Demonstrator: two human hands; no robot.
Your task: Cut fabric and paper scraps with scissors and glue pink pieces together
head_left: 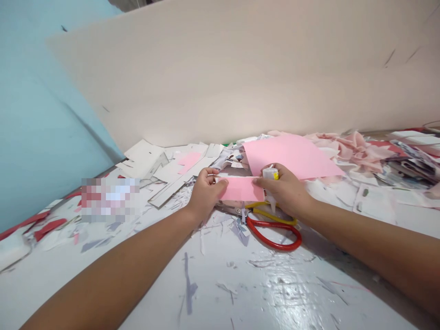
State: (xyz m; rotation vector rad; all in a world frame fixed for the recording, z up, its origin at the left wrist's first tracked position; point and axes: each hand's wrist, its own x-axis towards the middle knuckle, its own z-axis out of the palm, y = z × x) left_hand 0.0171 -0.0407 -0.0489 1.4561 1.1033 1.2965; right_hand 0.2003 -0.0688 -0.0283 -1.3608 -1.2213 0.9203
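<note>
A small pink paper rectangle is held between both hands above the white tabletop. My left hand pinches its left edge with thumb and fingers closed. My right hand pinches the right edge and also grips a small white glue tube with a yellow label, its tip pointing down. Directly under the hands lie red-handled scissors and yellow-handled scissors. A larger pink sheet lies just behind the hands.
White card pieces and paper scraps litter the table at the back left. Crumpled pink paper and printed sheets pile up at the right. A large beige board leans against the blue wall. Red strips lie at the left edge.
</note>
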